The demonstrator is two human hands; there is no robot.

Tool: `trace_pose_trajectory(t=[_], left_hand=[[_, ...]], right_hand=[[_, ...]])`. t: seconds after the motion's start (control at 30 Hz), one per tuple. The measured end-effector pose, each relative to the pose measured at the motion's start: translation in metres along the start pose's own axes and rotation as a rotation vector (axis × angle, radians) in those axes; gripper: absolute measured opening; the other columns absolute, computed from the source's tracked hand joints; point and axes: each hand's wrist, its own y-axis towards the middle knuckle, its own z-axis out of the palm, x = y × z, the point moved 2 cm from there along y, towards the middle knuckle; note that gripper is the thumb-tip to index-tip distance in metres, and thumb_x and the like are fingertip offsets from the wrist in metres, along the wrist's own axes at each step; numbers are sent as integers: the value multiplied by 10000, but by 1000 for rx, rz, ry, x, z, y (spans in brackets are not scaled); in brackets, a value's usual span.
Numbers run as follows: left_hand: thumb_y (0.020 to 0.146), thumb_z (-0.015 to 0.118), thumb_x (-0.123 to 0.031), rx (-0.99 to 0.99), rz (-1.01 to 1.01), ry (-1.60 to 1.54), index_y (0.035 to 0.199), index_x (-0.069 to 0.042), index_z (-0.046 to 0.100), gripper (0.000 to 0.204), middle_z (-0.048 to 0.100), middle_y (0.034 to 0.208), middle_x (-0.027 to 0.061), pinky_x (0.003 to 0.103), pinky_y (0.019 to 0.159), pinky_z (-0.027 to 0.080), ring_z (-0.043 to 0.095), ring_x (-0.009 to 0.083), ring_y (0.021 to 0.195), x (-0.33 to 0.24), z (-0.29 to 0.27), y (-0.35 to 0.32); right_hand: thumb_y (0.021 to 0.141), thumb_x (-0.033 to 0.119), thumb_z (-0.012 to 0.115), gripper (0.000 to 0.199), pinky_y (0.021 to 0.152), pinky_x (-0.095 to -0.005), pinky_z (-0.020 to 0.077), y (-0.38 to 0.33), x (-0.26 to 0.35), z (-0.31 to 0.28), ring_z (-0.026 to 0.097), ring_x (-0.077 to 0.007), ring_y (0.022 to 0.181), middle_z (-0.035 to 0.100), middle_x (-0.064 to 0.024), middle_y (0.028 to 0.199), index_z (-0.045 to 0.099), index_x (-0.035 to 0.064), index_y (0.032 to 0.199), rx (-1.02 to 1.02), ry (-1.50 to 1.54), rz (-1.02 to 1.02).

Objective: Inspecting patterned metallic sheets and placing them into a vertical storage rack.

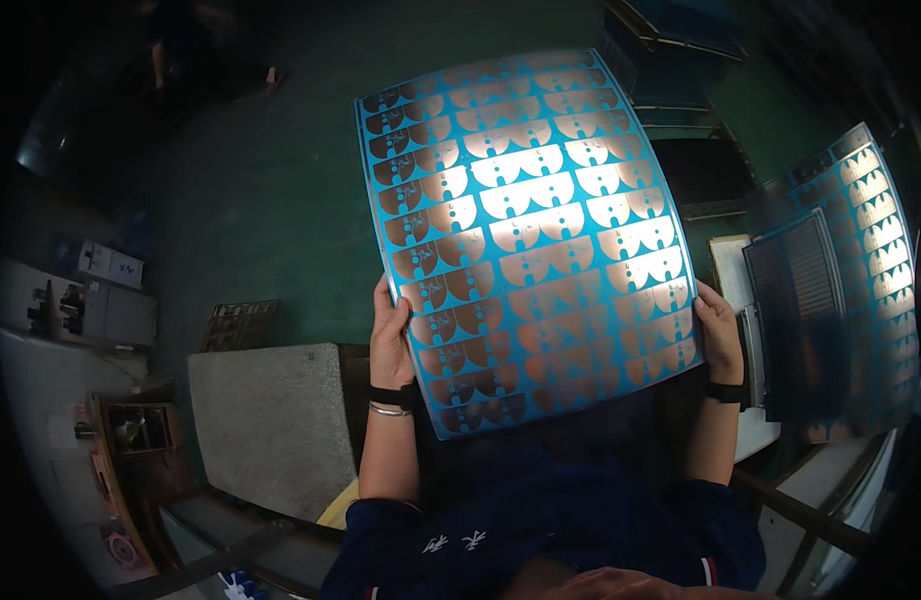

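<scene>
A: What is closest to the lens?
B: A worker in a dark blue shirt [571, 520], a black band at each wrist, a metal bracelet [390, 410] on the left

A: And the hands?
B: The left hand [389, 345] grips the lower left side of a blue panel [509, 275], thumb over its edge; the right hand [719, 335] clasps the opposite side, its fingers partly hidden

A: Where is the panel?
B: Held up in front of the torso, slightly askew, its rows of copper-coloured shapes catching a bright glare across the middle

A: What lies around it?
B: At left, a pale grey slab-like surface [271, 430]; at right, a similar patterned sheet [886, 245] beside a dark ribbed panel [806, 275]

A: And farthest off?
B: Green floor [271, 190] and, dim at upper left, another person [176, 40]
</scene>
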Motion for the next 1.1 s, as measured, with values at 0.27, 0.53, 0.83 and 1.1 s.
trace_pose_trajectory(t=[0.27,0.53,0.83,1.1], left_hand=[[882,539,-83,80,28,-13,1298,-115,311,475,519,1178,65,346,897,485,525,178,1080,2,5,-8],[863,561,-55,107,1,-81,1266,-139,334,471,580,1067,45,375,852,505,565,163,1012,6,5,-5],[867,545,-49,99,18,-77,1264,-132,368,443,553,1116,42,351,907,463,544,147,1026,17,-11,3],[928,448,-133,-30,-28,180,1352,-77,314,448,488,1199,72,277,898,417,484,144,1073,30,-16,32]], right_hand=[[873,104,541,412,905,-268,414,-6,-17,-10,559,-152,1019,582,-108,1134,454,-73,1235,-65,-3,-7],[878,76,525,378,906,-279,422,-14,-22,-14,557,-165,1032,575,-113,1145,466,-64,1224,-103,66,-2],[856,80,572,369,852,-278,459,-25,-8,-7,582,-148,963,612,-96,1069,498,-53,1192,-75,131,40],[814,213,641,412,798,-245,412,-50,25,20,518,-84,887,576,-16,1007,506,15,1149,-188,-134,73]])
